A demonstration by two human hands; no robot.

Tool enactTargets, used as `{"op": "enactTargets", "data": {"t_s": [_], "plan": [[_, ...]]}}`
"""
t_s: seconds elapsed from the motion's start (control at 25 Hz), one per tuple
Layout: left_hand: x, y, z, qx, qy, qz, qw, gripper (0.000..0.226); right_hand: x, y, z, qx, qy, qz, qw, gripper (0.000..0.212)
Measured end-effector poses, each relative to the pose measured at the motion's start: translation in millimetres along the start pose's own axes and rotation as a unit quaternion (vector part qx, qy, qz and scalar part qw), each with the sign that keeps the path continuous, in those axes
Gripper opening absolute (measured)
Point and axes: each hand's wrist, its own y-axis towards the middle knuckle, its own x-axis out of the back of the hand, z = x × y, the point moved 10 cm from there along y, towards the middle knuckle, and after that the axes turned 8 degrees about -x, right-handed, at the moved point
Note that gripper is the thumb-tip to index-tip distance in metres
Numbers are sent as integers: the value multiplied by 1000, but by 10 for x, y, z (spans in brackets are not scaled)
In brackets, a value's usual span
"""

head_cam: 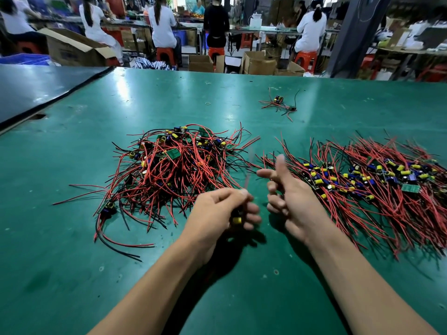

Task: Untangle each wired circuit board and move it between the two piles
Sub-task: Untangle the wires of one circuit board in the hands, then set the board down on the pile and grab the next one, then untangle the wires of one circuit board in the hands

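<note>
A tangled pile of wired circuit boards (174,165) with red and black leads lies left of centre on the green table (72,274). A flatter, combed-out pile (377,180) spreads to the right. My left hand (225,211) is closed around one small board with a yellow part (236,220); its blurred wires rise up from my fingers. My right hand (287,192) hovers just right of it, thumb up and fingers loosely spread, holding nothing that I can see.
A couple of stray wired boards (280,105) and a rubber band (208,103) lie farther back. A dark second table (36,93) abuts at the left. Seated people on red stools and cardboard boxes fill the background.
</note>
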Motion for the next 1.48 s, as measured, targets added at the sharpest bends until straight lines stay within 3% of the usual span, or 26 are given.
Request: {"op": "enactTargets", "data": {"t_s": [0.08,0.16,0.28,0.36,0.4,0.44,0.52,0.56,0.64,0.76,0.88,0.96,1.08,1.2,1.32,1.4,1.48], "plan": [[172,79,-58,-33,-21,-75,996,29,-119,-92,39,71,-141,-3,987,42],[139,113,5,-10,-74,-63,995,40,-292,-174,30,136,-263,2,955,36],[24,107,105,37,-130,-24,991,46,-377,-247,105,226,-380,-56,896,32],[47,115,14,-11,-92,-22,995,34,-318,-264,204,255,-395,-93,878,26],[139,133,-118,-78,-17,-39,996,24,-235,-257,266,261,-396,-118,872,24],[273,111,-314,-159,90,-78,980,15,-120,-240,327,257,-397,-145,869,23],[551,-25,-670,-284,284,-190,896,18,143,-187,445,230,-433,-210,846,23],[696,-89,-774,-308,326,-247,859,22,269,-175,497,211,-483,-254,811,27],[950,-132,-812,-303,331,-316,836,33,368,-227,585,210,-548,-307,750,34],[1047,-48,-693,-257,316,-316,857,45,55,-302,562,296,-504,-213,783,24],[1131,-15,-630,-226,301,-330,865,41,-265,-159,180,237,-581,-69,776,24],[1196,-57,-711,-236,326,-350,846,33,-164,-67,90,189,-635,-88,744,25],[1122,-187,-881,-302,349,-358,812,18,59,-57,228,182,-625,-157,743,23],[741,-289,-946,-394,361,-286,795,15,49,-55,270,201,-588,-151,769,25],[220,-326,-826,-449,397,-157,785,15,-174,-167,339,273,-498,-75,820,49],[35,-310,-716,-446,417,-98,786,21,-335,-291,402,354,-497,-25,791,55],[20,-313,-704,-452,423,-86,780,25,-384,-368,430,395,-506,-29,766,38]]}}
